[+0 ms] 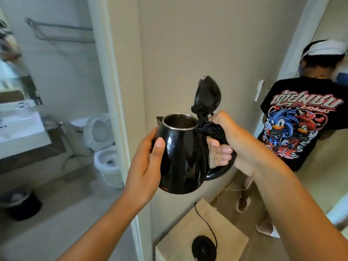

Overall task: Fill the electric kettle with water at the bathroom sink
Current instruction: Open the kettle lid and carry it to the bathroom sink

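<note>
i'm standing at the bathroom doorway, with the white door frame [113,102] running down just left of the kettle and a beige wall [188,44] straight ahead of me. through the opening on the left there is open floor, the white sink [20,130] on its bench at the left edge, the toilet [105,147] with its lid up further in, and a dark bin [20,204] low on the floor. to my right another person in a black printed shirt [299,121] fills the narrow passage, close to my right forearm. below me a small bench [222,232] carries the round black kettle base [202,247] with its cord. the black electric kettle [180,153] is in the air in front of the wall, upright, its lid [207,95] flipped up and the steel rim of the mouth showing. my right hand [231,142] is closed around its handle, fingers curled through the loop. my left hand [148,162] is cupped against the kettle's body on the spout side, thumb pressed on the front.
</note>
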